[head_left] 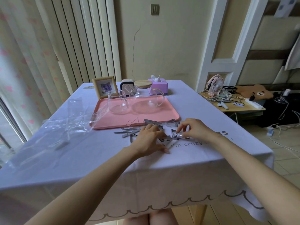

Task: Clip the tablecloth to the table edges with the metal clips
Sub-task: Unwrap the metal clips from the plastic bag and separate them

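Note:
A pale lilac tablecloth (pixel 81 153) with grey scalloped trim covers the table and hangs over its near edge. Several metal clips (pixel 128 132) lie in a loose pile in the middle, just in front of the pink tray. My left hand (pixel 150 140) rests palm down on the pile, fingers spread over some clips. My right hand (pixel 193 129) pinches one metal clip (pixel 176 135) between thumb and fingers, close beside the left hand. Part of the pile is hidden under both hands.
A pink tray (pixel 113 124) holds a glass cup (pixel 117 102) and a lidded glass teapot (pixel 144 98). Behind stand a picture frame (pixel 104 86), a small clock and a purple tissue box (pixel 158 84). Crumpled clear plastic wrap (pixel 65 120) lies left. A cluttered side table (pixel 232 99) stands right.

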